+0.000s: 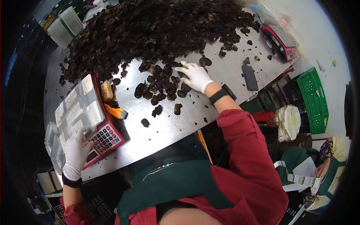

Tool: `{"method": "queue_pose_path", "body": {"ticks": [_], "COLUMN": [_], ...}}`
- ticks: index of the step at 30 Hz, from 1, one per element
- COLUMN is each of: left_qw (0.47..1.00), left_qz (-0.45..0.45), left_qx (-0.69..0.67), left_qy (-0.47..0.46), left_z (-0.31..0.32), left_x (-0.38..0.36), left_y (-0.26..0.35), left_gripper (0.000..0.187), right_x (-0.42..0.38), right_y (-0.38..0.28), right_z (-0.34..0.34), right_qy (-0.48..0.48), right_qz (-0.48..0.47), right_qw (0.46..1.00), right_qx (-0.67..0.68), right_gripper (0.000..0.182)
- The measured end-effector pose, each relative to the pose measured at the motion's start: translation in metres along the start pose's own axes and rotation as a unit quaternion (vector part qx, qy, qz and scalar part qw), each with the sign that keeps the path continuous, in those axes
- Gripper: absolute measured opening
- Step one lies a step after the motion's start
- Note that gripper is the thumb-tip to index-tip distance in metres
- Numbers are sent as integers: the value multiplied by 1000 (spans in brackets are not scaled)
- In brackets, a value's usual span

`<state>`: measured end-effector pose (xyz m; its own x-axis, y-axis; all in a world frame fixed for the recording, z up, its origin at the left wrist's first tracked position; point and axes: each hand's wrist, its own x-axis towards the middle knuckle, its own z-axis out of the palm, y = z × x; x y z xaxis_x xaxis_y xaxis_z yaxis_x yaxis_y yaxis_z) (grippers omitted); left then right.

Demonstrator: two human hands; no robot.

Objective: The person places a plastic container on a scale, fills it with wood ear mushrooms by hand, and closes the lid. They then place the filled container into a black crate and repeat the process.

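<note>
My left hand (pixel 76 152), in a white glove, grips the near edge of a clear plastic container (pixel 77 116) over a red scale (pixel 107 138) with a keypad. My right hand (pixel 197 78), also gloved, reaches over the metal table with its fingers apart. Its fingertips are beside a small cluster of dark, curled mushroom-like pieces (pixel 159 80). Behind that lies a large heap of the same pieces (pixel 150 32). An orange-handled tool (pixel 116 111) and a yellowish wrapped lump (pixel 107 91) lie right of the scale's tray.
A black phone (pixel 249 77) lies on the metal table (pixel 180 129) at the right. Beyond it stands a second red scale (pixel 281 43). Clear containers (pixel 55 144) are stacked at the left edge. A green crate (pixel 313 99) and another person's hand (pixel 322 168) holding labels are at the right.
</note>
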<state>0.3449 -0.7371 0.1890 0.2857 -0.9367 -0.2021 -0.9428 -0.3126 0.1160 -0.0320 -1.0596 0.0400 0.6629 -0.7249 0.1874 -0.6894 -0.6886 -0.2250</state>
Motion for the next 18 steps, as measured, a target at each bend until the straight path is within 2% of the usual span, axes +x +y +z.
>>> {"method": "queue_pose_path", "body": {"ticks": [1,3,5,7,8,9,11,12,13,15,18], "left_qw": [1000,982,990,973,967,968,942,936,936,924,907], "left_qz": [-2,65,18,26,-5,-4,-43,-7,-6,-3,-34], "left_qx": [0,92,58,-14,-71,-70,-124,-107,-110,-89,-113], "left_qy": [-3,151,124,228,243,240,308,335,335,372,404], "left_z": [-3,-6,-15,-16,-15,-10,9,14,17,22,28], "left_x": [-1,-5,-5,-4,-5,-5,-6,-6,-9,-17,-33], "left_y": [3,9,18,24,34,38,44,50,49,45,29], "left_gripper": [55,56,54,46,39,39,35,34,34,36,36], "right_x": [-1,-21,-41,-46,-47,-45,-35,-30,-26,-14,7], "right_y": [6,7,-3,-7,-8,-7,1,2,2,-1,-15], "right_z": [1,-4,-11,-5,-2,5,17,19,19,13,6], "right_qy": [-30,18,55,64,81,79,113,161,161,129,142], "right_qz": [-18,-27,-15,6,33,35,95,75,76,133,118], "right_qw": [999,999,998,998,996,996,988,983,983,968,960], "right_qx": [4,22,10,-7,-25,-23,36,48,44,167,213], "right_gripper": [49,39,40,36,33,33,20,10,10,9,12]}}
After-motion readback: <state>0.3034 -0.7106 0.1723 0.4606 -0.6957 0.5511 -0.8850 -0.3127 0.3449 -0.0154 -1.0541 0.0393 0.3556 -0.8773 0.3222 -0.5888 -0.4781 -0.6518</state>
